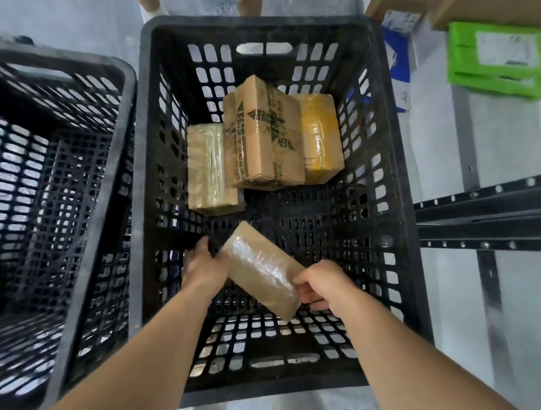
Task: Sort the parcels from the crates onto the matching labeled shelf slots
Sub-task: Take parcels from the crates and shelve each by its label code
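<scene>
Both hands hold one small parcel [261,268] inside the middle crate [155,148], lifted off the crate's floor and tilted, its far end up to the left and its near end down to the right. The parcel is a flat brown cardboard slab, long and narrow, wrapped in clear glossy tape that wrinkles and catches the light along its top face. No label shows on the side facing the camera.

The left hand [203,265] grips the parcel's far left edge, fingers curled round behind it and mostly hidden. The right hand [324,284] pinches the near right corner, thumb on the top face and fingers folded beneath.

Three more parcels lie at the far end of the same crate. A tan box [212,168] bound in clear tape lies on the left. A taller brown box [264,133] with dark green print stands tilted in the middle, leaning over its neighbours. A box in yellow tape [320,137] sits on the right, touching the printed one.

A second black crate [60,183] stands just beside the first on the left. On the right are a dark metal shelf rail [486,217], green packages [498,58] and a blue-and-white mailer [399,62].
</scene>
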Available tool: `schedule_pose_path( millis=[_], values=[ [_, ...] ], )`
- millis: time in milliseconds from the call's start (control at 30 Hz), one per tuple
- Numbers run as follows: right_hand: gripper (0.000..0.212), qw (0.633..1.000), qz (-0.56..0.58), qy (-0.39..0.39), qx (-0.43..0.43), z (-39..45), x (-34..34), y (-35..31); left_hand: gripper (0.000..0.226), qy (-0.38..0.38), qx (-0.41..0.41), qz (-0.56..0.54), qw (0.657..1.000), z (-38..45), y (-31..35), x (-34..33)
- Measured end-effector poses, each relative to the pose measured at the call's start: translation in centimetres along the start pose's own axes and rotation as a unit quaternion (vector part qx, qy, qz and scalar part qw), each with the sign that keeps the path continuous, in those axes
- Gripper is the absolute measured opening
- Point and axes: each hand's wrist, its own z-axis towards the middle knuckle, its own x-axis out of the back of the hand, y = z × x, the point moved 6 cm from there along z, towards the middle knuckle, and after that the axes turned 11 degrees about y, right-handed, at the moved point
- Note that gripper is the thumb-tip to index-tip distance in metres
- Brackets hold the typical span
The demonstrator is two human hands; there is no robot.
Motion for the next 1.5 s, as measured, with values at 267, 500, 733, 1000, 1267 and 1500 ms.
schedule_pose_path(
  millis=[267, 500, 733, 1000, 1267, 1500],
  values=[
    [0.026, 0.977, -0.114, 0.150, 0.096, 1.2, 0.3, -2.0, 0.085, -0.102, 0.149, -0.079, 0.980, -2.5, -0.8, -3.0],
    [0.032, 0.962, -0.172, 0.082, 0.195, 1.0, -0.1, -3.0, 0.058, -0.158, 0.114, -0.218, 0.956, -3.0, 0.7, -5.0],
    [0.033, 0.961, -0.092, 0.032, 0.260, -1.2, -0.5, -4.1, 0.062, -0.191, -0.012, -0.171, 0.966, -3.1, 2.7, -3.6],
    [0.035, 0.965, -0.076, -0.001, 0.250, -0.2, -2.7, -5.0, 0.099, -0.102, 0.021, -0.068, 0.992, -0.6, 0.6, -2.7],
    [0.060, 0.989, -0.065, -0.052, 0.120, 2.2, -3.8, -2.3, 0.058, -0.035, 0.026, -0.167, 0.985, -0.6, -0.4, -1.2],
    [0.024, 0.983, -0.029, -0.069, 0.169, -0.3, -2.0, -4.3, 0.037, -0.060, 0.068, -0.228, 0.969, -1.2, -0.6, -0.1]
  ],
)
